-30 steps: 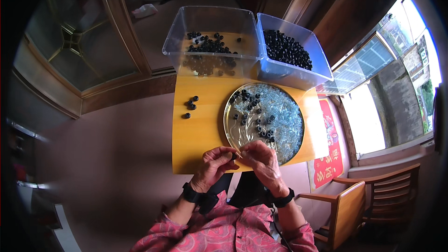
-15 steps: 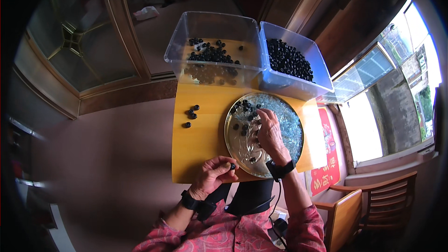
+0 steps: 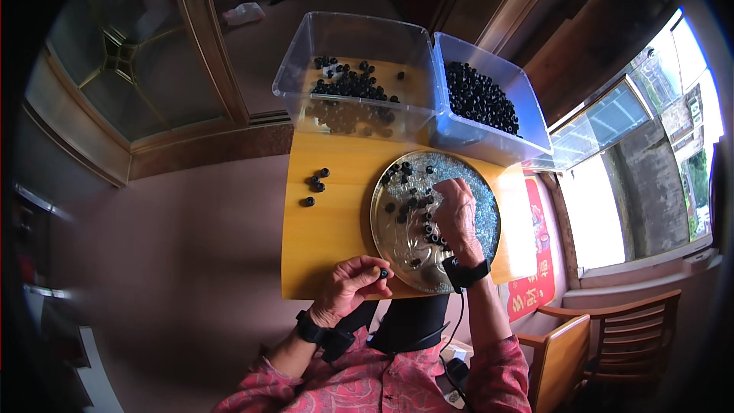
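Note:
Between the thumb and fingers of my left hand (image 3: 350,289) is a small black ring-like part (image 3: 384,272), held at the table's near edge. My right hand (image 3: 457,218) hangs over a round, shiny metal tray (image 3: 394,248), its fingers curled down and drawn together. Whatever the right fingertips hold is hidden. Several loose black parts (image 3: 402,218) lie in the tray's left half and beside the right hand. Small glittering clear pieces (image 3: 485,203) cover much of the tray's right side.
Two clear plastic bins stand behind the tray: the left bin (image 3: 367,23) holds scattered black parts, the right bin (image 3: 527,118) a deeper heap. Several black parts (image 3: 317,182) sit on the yellow table (image 3: 329,237) at left. A wooden chair (image 3: 631,336) is at right.
My right hand has drawn slightly to the right over the tray and its fingers have curled in, baring black parts it covered. My left hand keeps its pinch on the black part.

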Demonstrator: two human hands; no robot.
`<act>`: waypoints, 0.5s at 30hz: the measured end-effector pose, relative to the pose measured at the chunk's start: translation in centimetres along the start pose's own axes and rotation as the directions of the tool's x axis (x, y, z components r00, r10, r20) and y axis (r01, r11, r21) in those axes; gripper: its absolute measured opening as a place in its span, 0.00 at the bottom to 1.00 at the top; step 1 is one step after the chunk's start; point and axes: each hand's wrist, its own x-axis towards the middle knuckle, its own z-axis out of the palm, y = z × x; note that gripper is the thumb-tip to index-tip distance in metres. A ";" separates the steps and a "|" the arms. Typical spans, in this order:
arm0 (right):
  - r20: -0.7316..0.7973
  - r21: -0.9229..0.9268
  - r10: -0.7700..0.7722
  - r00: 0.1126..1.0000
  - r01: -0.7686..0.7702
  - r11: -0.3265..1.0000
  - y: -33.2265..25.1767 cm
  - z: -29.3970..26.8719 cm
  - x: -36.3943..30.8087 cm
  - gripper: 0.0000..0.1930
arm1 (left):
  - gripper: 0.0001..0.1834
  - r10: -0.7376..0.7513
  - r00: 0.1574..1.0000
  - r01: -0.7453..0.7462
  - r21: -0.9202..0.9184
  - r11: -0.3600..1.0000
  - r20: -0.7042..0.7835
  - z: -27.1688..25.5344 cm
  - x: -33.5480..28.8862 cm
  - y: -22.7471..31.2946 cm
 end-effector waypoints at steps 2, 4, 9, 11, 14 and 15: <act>-0.004 -0.018 0.034 0.999 -0.034 0.999 0.1 -0.5 -0.4 0.11 | 0.11 -0.003 1.000 0.003 0.008 1.000 0.007 0.1 0.1 0.1; -0.001 -0.005 0.029 1.000 -0.029 1.000 0.0 -0.5 -0.6 0.09 | 0.11 -0.003 1.000 0.003 0.003 1.000 0.010 0.2 0.0 0.2; 0.009 -0.032 0.006 1.000 -0.006 0.999 0.0 0.1 -0.5 0.09 | 0.11 -0.001 1.000 0.001 -0.003 1.000 0.008 0.1 -0.1 0.3; 0.070 -0.130 -0.066 0.995 0.075 0.989 0.2 0.1 -0.2 0.08 | 0.11 -0.001 1.000 0.001 -0.004 1.000 0.007 0.2 0.0 0.2; 0.143 -0.242 -0.195 0.970 0.225 0.944 0.2 0.3 0.4 0.08 | 0.11 -0.005 1.000 0.005 -0.009 1.000 0.000 0.1 -0.1 0.2; 0.163 -0.278 -0.234 0.958 0.272 0.921 0.3 0.3 0.6 0.07 | 0.11 -0.002 1.000 0.002 -0.009 1.000 -0.001 0.1 -0.1 0.2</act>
